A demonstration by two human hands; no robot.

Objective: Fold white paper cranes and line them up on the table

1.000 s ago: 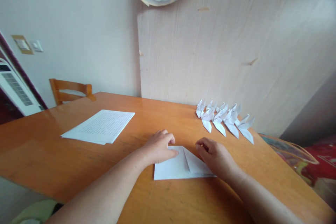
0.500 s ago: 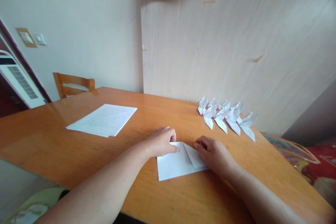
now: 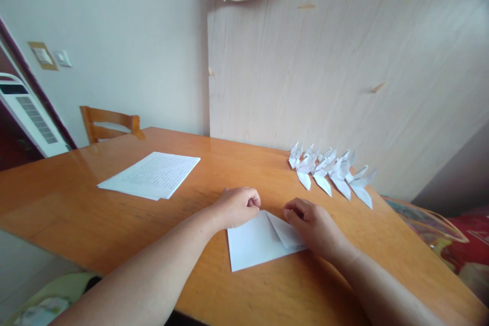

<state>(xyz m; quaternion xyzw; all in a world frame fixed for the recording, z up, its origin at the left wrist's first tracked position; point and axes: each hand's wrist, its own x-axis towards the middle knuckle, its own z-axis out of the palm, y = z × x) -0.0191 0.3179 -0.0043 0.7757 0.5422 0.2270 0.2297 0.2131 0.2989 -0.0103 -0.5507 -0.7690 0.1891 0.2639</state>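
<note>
A white sheet of paper lies on the orange wooden table in front of me, its right part folded over into a flap. My left hand is curled with its fingertips pinching the sheet's top corner. My right hand rests on the folded flap with fingers bent, pressing it down. Both forearms reach in from the bottom of the view.
Several folded white paper cranes stand in a row at the back right by the wooden wall panel. A stack of printed sheets lies at the left. A wooden chair stands behind the table. The table's right edge runs diagonally.
The sheet has turned slightly, its lower left corner swinging toward me. My left hand has closed more tightly on the top corner. The right hand has stayed on the flap.
</note>
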